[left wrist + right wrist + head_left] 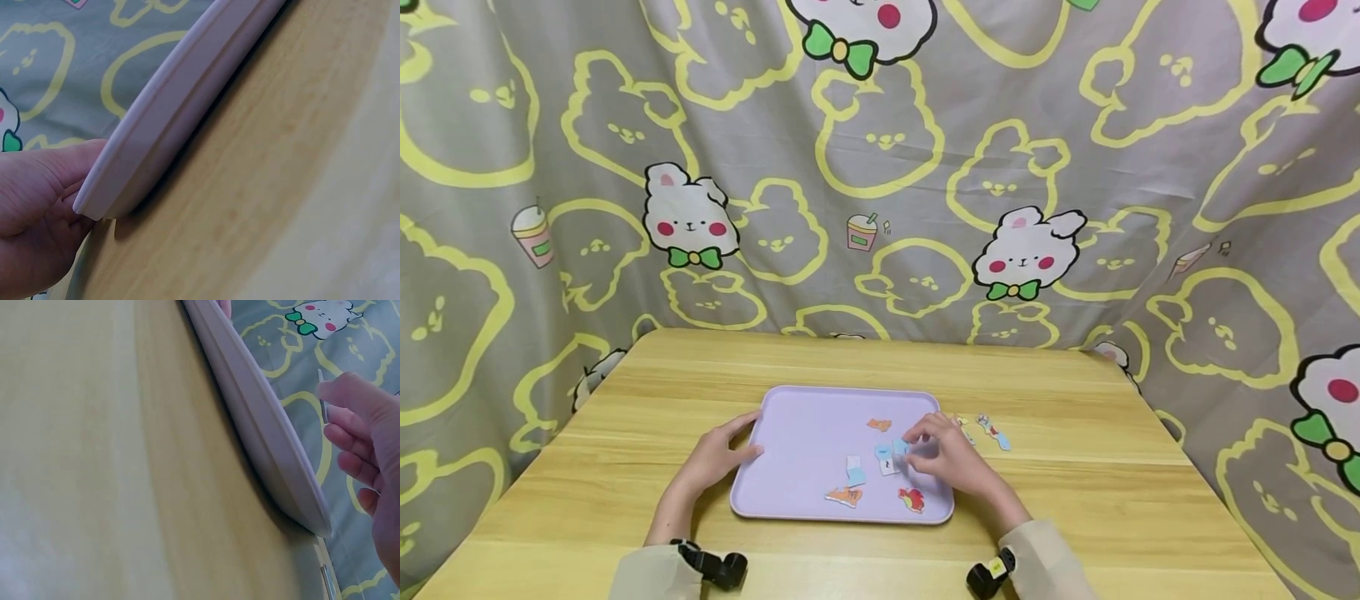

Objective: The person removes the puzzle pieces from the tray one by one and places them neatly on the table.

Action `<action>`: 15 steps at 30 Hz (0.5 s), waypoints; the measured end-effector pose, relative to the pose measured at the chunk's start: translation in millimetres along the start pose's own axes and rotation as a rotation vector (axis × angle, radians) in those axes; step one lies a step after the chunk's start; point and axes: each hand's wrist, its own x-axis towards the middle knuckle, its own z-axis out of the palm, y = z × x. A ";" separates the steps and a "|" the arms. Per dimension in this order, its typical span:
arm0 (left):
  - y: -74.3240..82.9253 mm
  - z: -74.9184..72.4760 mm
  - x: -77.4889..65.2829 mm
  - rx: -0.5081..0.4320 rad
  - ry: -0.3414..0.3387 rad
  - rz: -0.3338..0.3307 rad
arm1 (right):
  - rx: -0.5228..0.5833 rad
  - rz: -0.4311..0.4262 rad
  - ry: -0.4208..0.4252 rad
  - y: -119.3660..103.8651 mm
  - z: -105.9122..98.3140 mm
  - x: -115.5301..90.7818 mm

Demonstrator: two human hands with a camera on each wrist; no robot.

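A lilac tray [805,442] lies on the wooden table with several small cardboard picture pieces on it. My left hand [711,458] grips the tray's left edge, its thumb at the rim in the left wrist view. Over the tray's right part, my right hand [951,458] pinches a thin flat piece [323,403] between thumb and finger, edge-on in the right wrist view. Close by its fingertips is a blue-and-white piece [887,462]. Around it lie an orange piece [879,425], a white-and-blue piece [855,473], another orange piece [844,497] and a red piece [912,500].
Right of the tray, a long blue-and-red piece [994,432] lies on the wooden table [1075,500], with another piece [964,427] partly behind the right hand. A patterned curtain [910,208] hangs along the table's back and sides.
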 end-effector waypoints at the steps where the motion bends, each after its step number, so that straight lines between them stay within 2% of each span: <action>1: 0.1 0.2 -0.2 0.002 -0.001 -0.001 | 0.005 -0.002 0.009 -0.4 -0.3 0.0; 10: 0.7 1.6 -0.5 0.006 -0.004 -0.019 | -0.042 -0.002 0.053 2.5 -6.5 -2.9; 15: -0.4 1.9 0.3 0.010 -0.002 -0.014 | -0.030 0.011 0.063 5.7 -12.0 -6.1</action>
